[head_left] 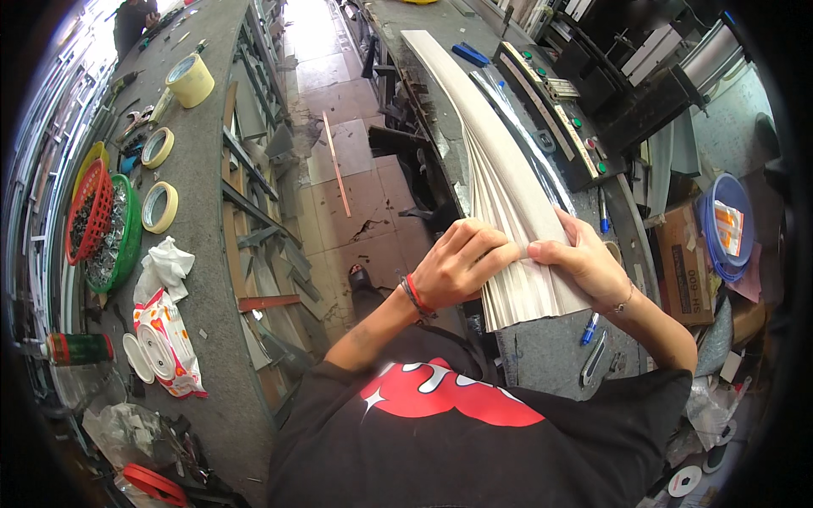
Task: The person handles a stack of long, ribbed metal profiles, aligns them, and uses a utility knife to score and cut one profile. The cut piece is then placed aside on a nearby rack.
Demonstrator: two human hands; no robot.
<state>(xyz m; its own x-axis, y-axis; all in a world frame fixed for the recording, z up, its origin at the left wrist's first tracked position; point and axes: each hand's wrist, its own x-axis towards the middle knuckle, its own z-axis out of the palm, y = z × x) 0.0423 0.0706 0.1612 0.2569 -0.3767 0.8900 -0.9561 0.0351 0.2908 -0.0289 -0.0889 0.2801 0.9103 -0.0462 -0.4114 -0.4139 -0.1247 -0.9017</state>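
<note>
A long cream strip of pleated sheet point(500, 152) runs from the far end of the right-hand bench toward me, its folds fanned out at the near end. My left hand point(474, 261) is closed on the left edge of the folds, fingers curled. My right hand point(589, 261) grips the right side, its thumb lying on top and the other fingers partly hidden beneath. The two hands nearly meet on the strip. Near my right forearm, a blue pen point(590, 328) and a cutter knife point(594, 359) lie on the bench.
A machine with green buttons point(576, 123) stands along the right bench, near a blue basin point(724, 229) and a cardboard box point(684, 267). Tape rolls point(159, 207), a red basket point(88, 212), a green basket point(127, 233) and a wipes pack point(169, 347) sit on the left bench.
</note>
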